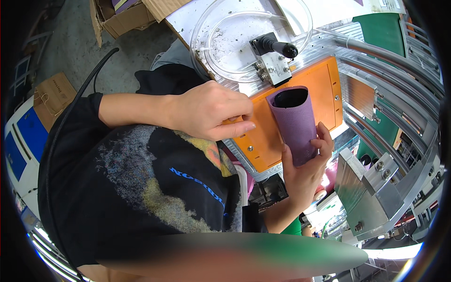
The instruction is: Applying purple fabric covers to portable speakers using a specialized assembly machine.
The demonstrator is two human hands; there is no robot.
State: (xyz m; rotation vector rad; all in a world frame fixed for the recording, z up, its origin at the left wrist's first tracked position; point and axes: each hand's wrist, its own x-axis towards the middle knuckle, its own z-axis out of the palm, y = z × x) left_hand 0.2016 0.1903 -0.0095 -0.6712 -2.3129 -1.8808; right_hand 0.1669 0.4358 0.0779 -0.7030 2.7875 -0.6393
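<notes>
A purple tube with a fine ribbed surface and a black inside (297, 129) stands tilted over the orange plate (324, 89). My right hand (307, 169) grips its lower end, thumb on one side and fingers round the other. To the left of the tube, my left hand (213, 112) hovers near the plate's left edge. Its fingers are curled in and the thumb lies along them; nothing shows in its grasp. The tube's open end faces up, and its lower end is partly covered by my right hand.
Behind the plate stands a black-knobbed lever valve (277, 49), with a coil of clear tubing (206, 28) around it on a white tabletop. Metal rods (385, 56) and a bolted metal block (371, 192) flank the right side. A cardboard box (124, 21) sits at the far left.
</notes>
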